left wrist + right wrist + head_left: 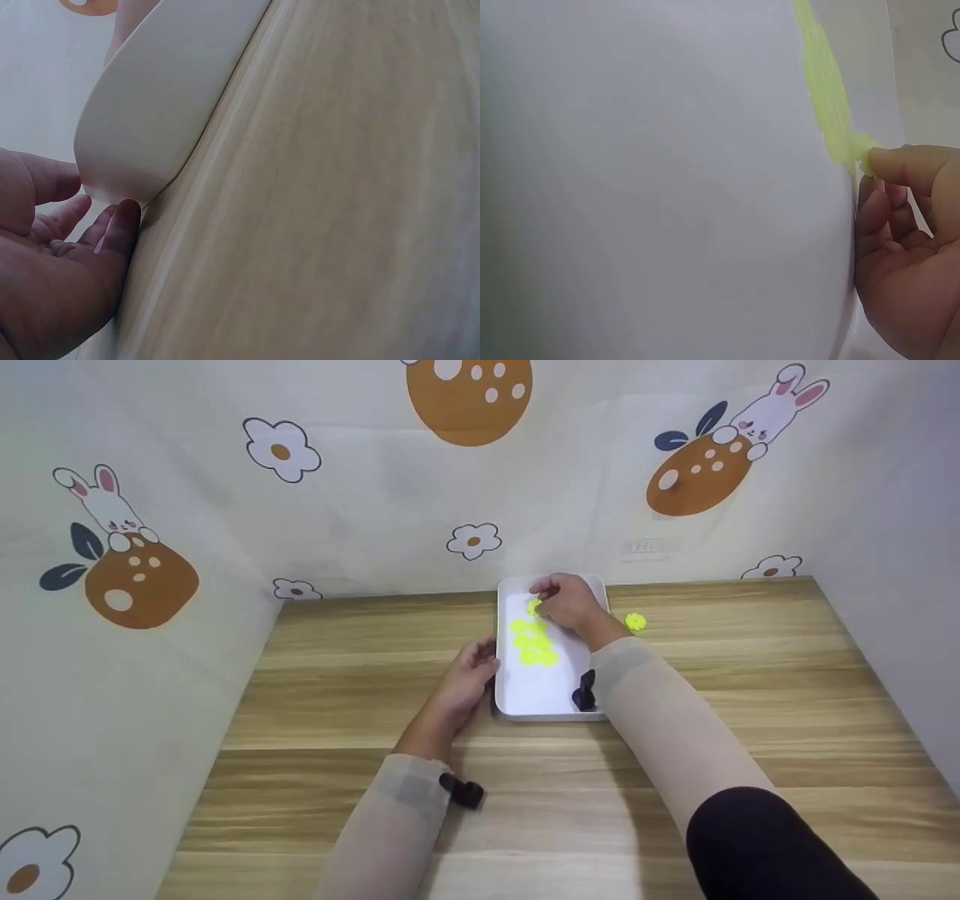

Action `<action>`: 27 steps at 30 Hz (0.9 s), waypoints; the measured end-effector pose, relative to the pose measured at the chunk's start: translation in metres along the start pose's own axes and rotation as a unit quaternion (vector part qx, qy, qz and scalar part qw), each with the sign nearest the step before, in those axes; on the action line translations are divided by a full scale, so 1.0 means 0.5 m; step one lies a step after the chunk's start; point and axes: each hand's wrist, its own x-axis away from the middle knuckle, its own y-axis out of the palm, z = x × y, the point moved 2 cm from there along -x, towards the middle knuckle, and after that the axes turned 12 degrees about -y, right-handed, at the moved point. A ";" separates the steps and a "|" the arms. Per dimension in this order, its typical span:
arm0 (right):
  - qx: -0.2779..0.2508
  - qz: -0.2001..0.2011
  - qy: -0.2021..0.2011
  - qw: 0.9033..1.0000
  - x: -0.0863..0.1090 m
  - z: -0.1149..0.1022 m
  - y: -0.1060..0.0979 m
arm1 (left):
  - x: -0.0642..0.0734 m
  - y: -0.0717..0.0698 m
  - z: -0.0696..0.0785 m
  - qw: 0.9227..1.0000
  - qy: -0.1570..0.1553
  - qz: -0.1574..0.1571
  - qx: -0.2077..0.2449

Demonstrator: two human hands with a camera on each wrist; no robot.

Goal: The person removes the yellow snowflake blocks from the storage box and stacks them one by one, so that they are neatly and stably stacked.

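Observation:
A shallow white tray (551, 690) stands on the wooden table, with several bright yellow flower-shaped pieces (534, 643) grouped in its left half. My right hand (570, 604) is over the tray's far part and pinches one yellow flower-shaped piece (862, 152) between thumb and fingers, close to the tray floor. At the tray's left side my left hand (466, 679) holds the wall. In the left wrist view its curved fingers (124, 229) touch the rim and the lower edge of the tray (161, 97).
A single yellow flower-shaped piece (635, 622) lies on the table (337, 720) just right of the tray. Behind the tray rises a pale cloth wall (375, 510) printed with rabbits and flowers. Each sleeve carries a black wrist mount (463, 791).

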 end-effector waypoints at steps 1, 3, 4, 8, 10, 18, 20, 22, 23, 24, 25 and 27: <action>-0.002 0.004 -0.001 1.000 0.000 0.000 -0.001 | 0.000 0.000 0.000 1.000 0.001 -0.002 0.000; -0.013 0.010 -0.002 1.000 0.000 -0.001 -0.004 | 0.000 0.000 0.000 1.000 0.001 -0.003 0.000; -0.019 0.012 0.000 1.000 0.000 -0.003 -0.005 | 0.000 0.000 0.001 1.000 0.000 -0.002 -0.001; -0.061 0.019 0.013 0.998 0.001 -0.016 -0.010 | -0.002 -0.001 0.000 1.000 -0.002 0.001 -0.001; -0.083 0.021 0.014 0.996 0.003 -0.023 -0.014 | -0.003 -0.001 -0.001 1.000 0.000 -0.001 0.000; -0.139 0.033 0.008 0.990 0.012 -0.055 -0.040 | -0.002 0.001 0.002 1.000 0.001 -0.005 -0.003; -0.146 0.035 0.004 0.989 0.017 -0.068 -0.047 | -0.002 0.001 0.002 1.000 0.000 -0.003 -0.003; -0.151 0.036 0.005 0.988 0.022 -0.079 -0.055 | -0.003 0.001 0.001 1.000 -0.001 -0.002 -0.001; -0.153 0.037 0.005 0.988 0.024 -0.085 -0.059 | -0.003 0.000 0.001 1.000 0.000 -0.001 -0.001; -0.154 0.037 0.006 0.987 0.027 -0.090 -0.063 | -0.004 0.000 0.000 1.000 0.000 0.000 -0.002; -0.153 0.036 0.007 0.987 0.031 -0.095 -0.068 | -0.004 -0.001 0.000 1.000 0.001 0.000 -0.002; -0.149 0.036 0.010 0.988 0.038 -0.103 -0.078 | -0.006 -0.002 -0.002 1.000 0.004 -0.001 -0.002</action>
